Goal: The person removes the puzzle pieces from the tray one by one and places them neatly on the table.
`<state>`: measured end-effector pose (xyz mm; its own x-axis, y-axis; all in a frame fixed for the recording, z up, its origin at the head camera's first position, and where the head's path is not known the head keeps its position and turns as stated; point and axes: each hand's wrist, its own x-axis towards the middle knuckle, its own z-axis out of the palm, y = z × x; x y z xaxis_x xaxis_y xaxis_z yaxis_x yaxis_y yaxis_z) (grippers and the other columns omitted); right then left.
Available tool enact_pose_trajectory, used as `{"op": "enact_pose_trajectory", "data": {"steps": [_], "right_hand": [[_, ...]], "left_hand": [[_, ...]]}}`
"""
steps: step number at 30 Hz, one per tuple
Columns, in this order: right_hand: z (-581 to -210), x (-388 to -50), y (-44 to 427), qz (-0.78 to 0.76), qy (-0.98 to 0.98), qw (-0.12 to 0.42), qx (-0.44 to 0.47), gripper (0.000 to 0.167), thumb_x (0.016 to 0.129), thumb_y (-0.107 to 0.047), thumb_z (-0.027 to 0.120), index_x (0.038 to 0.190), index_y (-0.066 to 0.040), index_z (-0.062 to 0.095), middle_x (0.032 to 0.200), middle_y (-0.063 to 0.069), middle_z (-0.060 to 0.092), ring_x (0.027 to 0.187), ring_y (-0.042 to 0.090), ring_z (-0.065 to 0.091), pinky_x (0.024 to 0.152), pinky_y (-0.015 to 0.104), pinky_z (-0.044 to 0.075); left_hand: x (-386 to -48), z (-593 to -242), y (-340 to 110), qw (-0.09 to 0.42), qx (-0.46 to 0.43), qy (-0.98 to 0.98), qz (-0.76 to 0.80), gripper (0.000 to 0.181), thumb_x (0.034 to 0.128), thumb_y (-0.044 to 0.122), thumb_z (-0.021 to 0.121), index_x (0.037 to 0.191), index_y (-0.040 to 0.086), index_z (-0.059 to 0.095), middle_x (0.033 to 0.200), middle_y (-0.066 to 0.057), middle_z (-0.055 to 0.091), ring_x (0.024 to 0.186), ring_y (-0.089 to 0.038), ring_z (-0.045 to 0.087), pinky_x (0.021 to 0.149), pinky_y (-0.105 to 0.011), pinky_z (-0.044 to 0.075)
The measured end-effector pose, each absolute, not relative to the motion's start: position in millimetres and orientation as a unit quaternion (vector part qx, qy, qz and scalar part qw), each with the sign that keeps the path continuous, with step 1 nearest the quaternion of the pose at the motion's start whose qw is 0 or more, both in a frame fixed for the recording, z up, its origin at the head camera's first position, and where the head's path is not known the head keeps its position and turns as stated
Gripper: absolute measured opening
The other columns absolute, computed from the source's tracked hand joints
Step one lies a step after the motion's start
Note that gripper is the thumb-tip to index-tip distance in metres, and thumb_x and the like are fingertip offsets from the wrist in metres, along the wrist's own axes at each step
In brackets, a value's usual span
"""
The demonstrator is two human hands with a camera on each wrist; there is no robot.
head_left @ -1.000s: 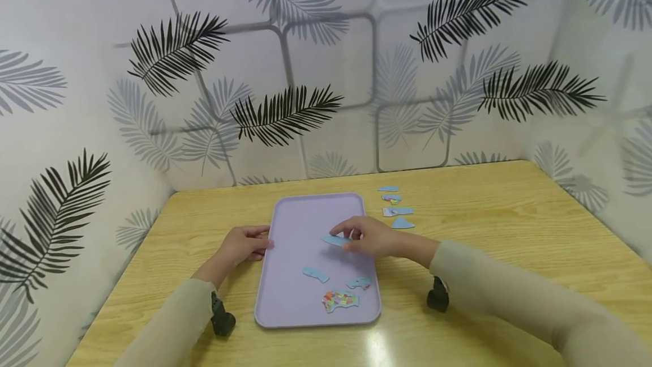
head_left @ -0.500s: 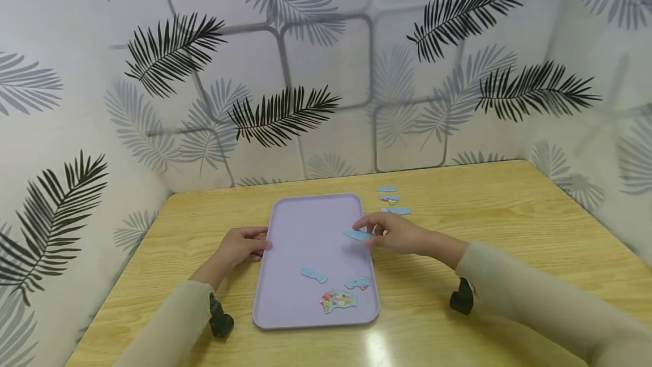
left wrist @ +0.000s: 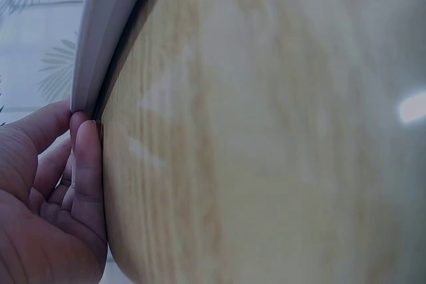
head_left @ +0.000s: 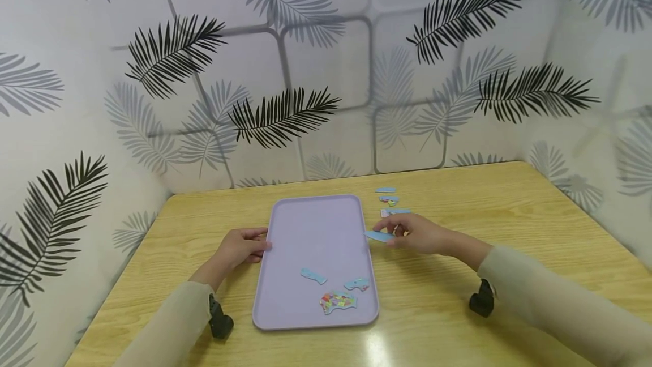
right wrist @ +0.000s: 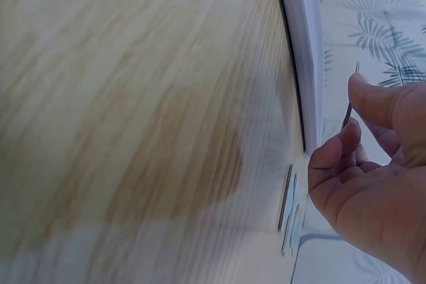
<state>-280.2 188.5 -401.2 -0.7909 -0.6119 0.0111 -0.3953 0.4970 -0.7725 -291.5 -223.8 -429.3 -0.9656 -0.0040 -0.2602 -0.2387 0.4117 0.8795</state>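
Leaf-printed walls (head_left: 331,67) back a wooden table (head_left: 484,205), with a lilac tray (head_left: 311,231) mid-frame, its left rim gripped by the left hand (head_left: 241,246). Beside its right rim, the right hand (head_left: 420,234) pinches a blue piece (head_left: 377,236), long axis roughly sideways, tip pointing left toward the tray.

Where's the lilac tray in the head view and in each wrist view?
Head: the lilac tray lies in the lower middle.
Left wrist: its edge slants through the upper left.
Right wrist: its edge runs down the upper right.
Shared landmark: the wood-grain table, visible in all three.
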Motion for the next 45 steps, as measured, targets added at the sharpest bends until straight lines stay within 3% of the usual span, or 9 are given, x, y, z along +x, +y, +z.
{"op": "enact_pose_trajectory", "data": {"steps": [26, 33, 45], "right_hand": [[-413.4, -293.5, 225.0, -0.375, 0.863, 0.170, -0.294, 0.033, 0.092, -0.002, 0.064, 0.125, -0.003, 0.061, 0.096, 0.005, 0.055, 0.081, 0.020, 0.044, 0.070, 0.029, 0.041], [-413.1, -297.2, 229.3, -0.370, 0.865, 0.162, -0.297, 0.033, 0.092, -0.002, 0.065, 0.124, -0.002, 0.062, 0.108, 0.008, 0.059, 0.087, 0.021, 0.047, 0.076, 0.033, 0.044], [-413.9, -298.8, 229.6, -0.368, 0.863, 0.156, -0.310, 0.032, 0.091, -0.002, 0.065, 0.123, 0.000, 0.062, 0.101, 0.008, 0.057, 0.081, 0.020, 0.046, 0.071, 0.029, 0.042]], "left_hand": [[-291.8, -430.2, -224.1, 0.107, -0.072, 0.830, 0.542, 0.051, 0.0855, 0.006, 0.075, 0.134, 0.001, 0.058, 0.099, -0.009, 0.065, 0.070, -0.013, 0.062, 0.061, -0.025, 0.056], [-290.9, -428.8, -222.8, 0.108, -0.071, 0.831, 0.542, 0.051, 0.0858, 0.006, 0.074, 0.134, 0.001, 0.058, 0.099, -0.009, 0.065, 0.071, -0.013, 0.062, 0.061, -0.025, 0.055], [-290.9, -428.4, -222.9, 0.107, -0.069, 0.832, 0.539, 0.052, 0.0853, 0.006, 0.075, 0.134, 0.002, 0.058, 0.103, -0.011, 0.065, 0.070, -0.013, 0.062, 0.061, -0.025, 0.056]]}}
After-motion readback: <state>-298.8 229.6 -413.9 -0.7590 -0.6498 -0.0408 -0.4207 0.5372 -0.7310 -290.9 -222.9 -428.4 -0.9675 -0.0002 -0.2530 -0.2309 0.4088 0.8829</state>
